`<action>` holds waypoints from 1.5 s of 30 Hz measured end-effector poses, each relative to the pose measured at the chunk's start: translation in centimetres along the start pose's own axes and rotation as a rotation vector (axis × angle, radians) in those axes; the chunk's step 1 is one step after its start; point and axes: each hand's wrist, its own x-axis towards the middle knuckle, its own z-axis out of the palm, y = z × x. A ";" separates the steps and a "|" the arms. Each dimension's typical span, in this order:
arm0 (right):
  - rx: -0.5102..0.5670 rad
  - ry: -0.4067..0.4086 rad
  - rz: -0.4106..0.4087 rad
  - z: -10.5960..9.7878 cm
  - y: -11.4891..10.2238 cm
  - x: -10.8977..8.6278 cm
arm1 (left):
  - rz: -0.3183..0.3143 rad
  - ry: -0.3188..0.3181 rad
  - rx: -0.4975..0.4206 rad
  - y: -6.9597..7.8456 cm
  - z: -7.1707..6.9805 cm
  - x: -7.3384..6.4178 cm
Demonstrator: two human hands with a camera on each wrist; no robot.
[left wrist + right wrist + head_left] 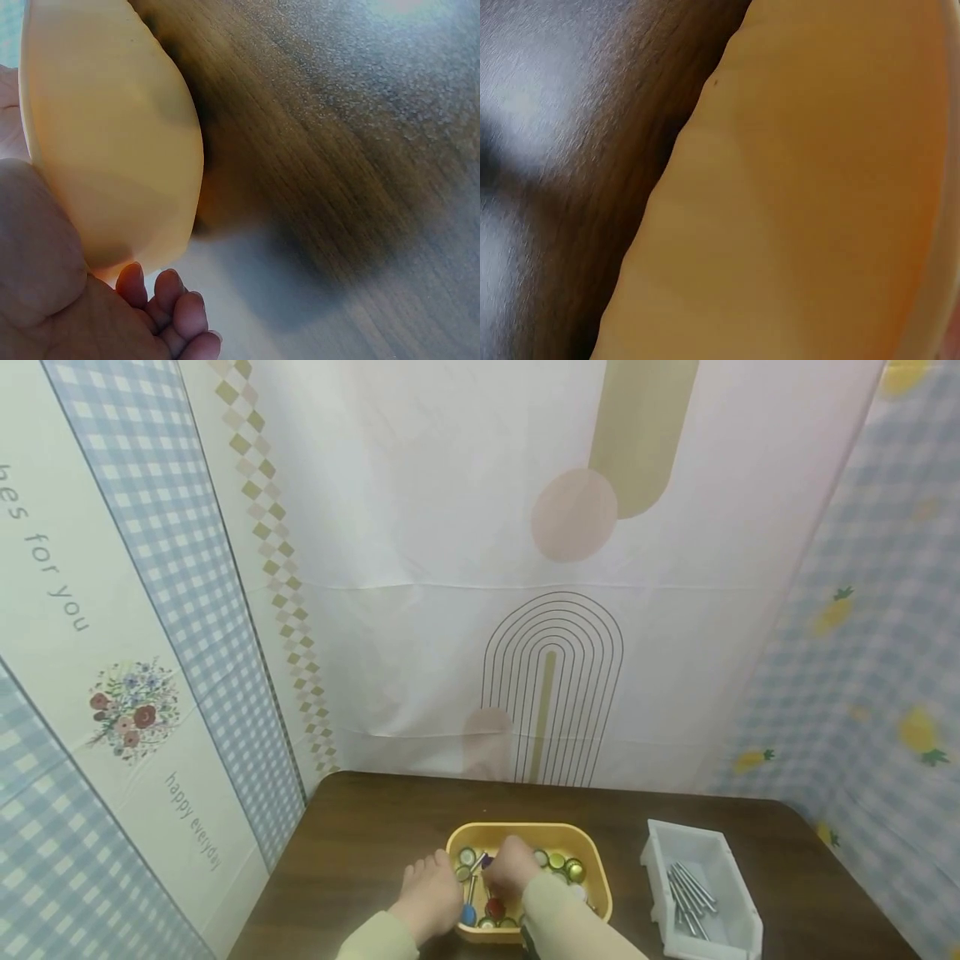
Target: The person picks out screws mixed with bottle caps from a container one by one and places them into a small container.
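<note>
In the head view, a yellow basin (525, 828) on the table holds several round bottle caps (557, 861). Among them lie a blue round piece (468, 915) beside a silver rod (472, 888) and a red round piece (494, 908). My right hand (512, 867) reaches down into the basin, fingers bent. A small purple piece (487, 861) peeks out at its left side; its fingertips are hidden, so I cannot tell whether it pinches anything. At the left rim rests my left hand (431, 893). Its fingers (169, 286) curl loosely outside the basin wall (120, 142) in the left wrist view.
Right of the basin stands a white open bin (731, 935) with several thin metal rods (692, 893) in it. Both containers are on a dark brown wooden table (375, 827). Patterned cloth (420, 677) hangs close behind the table and along both sides.
</note>
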 end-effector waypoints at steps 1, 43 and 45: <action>0.000 -0.001 0.000 -0.1 0.1 0.0 | 0.001 -0.002 -0.002 0.0 0.0 0.0; -0.162 0.107 -0.048 -1.3 1.9 -0.3 | -0.025 -0.018 -0.010 0.3 0.1 0.3; -0.165 0.109 -0.048 -1.4 1.9 -0.3 | -0.018 -0.015 -0.011 0.4 0.2 0.3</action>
